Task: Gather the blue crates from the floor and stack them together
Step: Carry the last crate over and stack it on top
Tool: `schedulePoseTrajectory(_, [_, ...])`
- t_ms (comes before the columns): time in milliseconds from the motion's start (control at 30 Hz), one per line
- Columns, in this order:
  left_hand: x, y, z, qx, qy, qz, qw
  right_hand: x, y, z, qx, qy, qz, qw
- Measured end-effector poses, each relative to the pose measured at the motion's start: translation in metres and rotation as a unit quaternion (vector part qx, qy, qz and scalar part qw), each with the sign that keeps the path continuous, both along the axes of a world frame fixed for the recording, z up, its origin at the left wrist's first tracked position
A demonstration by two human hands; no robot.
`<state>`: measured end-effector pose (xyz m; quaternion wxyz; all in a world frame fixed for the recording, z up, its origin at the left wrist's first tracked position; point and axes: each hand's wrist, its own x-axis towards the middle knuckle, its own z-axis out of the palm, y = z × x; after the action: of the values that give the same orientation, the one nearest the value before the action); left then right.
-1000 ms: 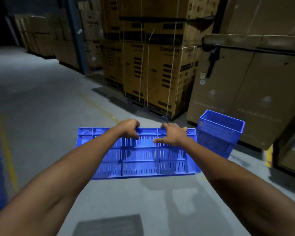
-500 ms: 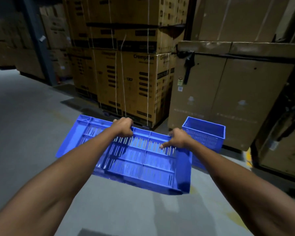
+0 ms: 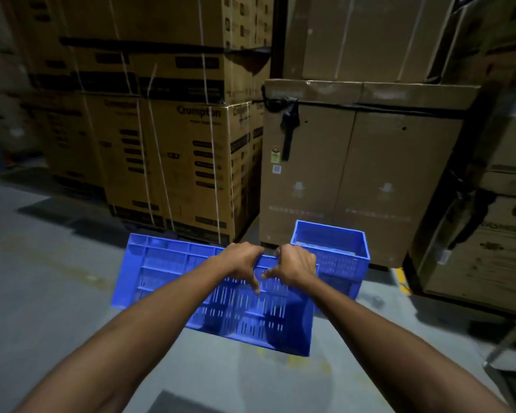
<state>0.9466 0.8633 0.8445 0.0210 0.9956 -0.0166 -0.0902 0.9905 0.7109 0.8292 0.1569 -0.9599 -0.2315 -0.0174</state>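
While held off the floor, a blue crate was gripped along its far rim by both hands.
Left hand and right hand were clenched side by side on that rim; a second crate sat on the floor just beyond, against cardboard boxes.

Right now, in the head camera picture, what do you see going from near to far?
Left hand and right hand gripping the carried blue crate → blue crate on the floor → plain cardboard box behind it.
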Motion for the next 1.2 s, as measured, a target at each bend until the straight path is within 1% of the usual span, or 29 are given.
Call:
schedulePoseTrajectory(167, [0.097, 0.022, -0.006, -0.017, 0.037, -0.013, 0.999, 0.081, 0.02, -0.028, 0.022, -0.004, -0.026, 0.999])
schedulePoseTrajectory(300, [0.185, 0.036, -0.02, -0.037, 0.047, -0.006, 0.998, 0.169, 0.033, -0.041, 0.019, -0.012, -0.008, 1.0])
schedulePoseTrajectory(400, [0.25, 0.046, -0.017, -0.053, 0.051, 0.0, 0.997, 0.235, 0.043, -0.037, 0.006, -0.038, 0.003, 0.999])
schedulePoseTrajectory(467, [0.293, 0.054, -0.011, -0.07, 0.033, 0.009, 0.997, 0.278, 0.049, -0.025, 0.001, -0.057, 0.013, 0.998])
schedulePoseTrajectory(533, [0.331, 0.063, -0.003, -0.073, -0.004, 0.011, 0.997, 0.319, 0.057, -0.012, 0.0, -0.081, 0.02, 0.997])
schedulePoseTrajectory(600, [0.365, 0.072, 0.0, -0.062, -0.049, 0.009, 0.997, 0.356, 0.064, -0.002, -0.014, -0.082, 0.035, 0.996])
schedulePoseTrajectory(667, [0.393, 0.079, -0.001, -0.042, -0.084, 0.01, 0.996, 0.392, 0.071, 0.005, -0.05, -0.075, 0.043, 0.995])
schedulePoseTrajectory(733, [0.423, 0.089, -0.007, -0.041, -0.102, 0.014, 0.994, 0.426, 0.077, 0.007, -0.082, -0.081, 0.041, 0.992])
schedulePoseTrajectory(867, [0.481, 0.116, -0.02, -0.045, -0.129, 0.008, 0.991, 0.48, 0.101, 0.0, -0.089, -0.113, 0.035, 0.989])
schedulePoseTrajectory(1000, [0.546, 0.148, -0.054, -0.05, -0.158, -0.015, 0.986, 0.539, 0.129, -0.032, -0.067, -0.14, 0.019, 0.988])
schedulePoseTrajectory(1100, [0.591, 0.165, -0.096, -0.033, -0.192, -0.039, 0.98, 0.581, 0.145, -0.077, -0.054, -0.157, 0.014, 0.986])
schedulePoseTrajectory(1200, [0.635, 0.171, -0.142, -0.012, -0.197, -0.047, 0.979, 0.625, 0.154, -0.13, -0.035, -0.173, -0.004, 0.984])
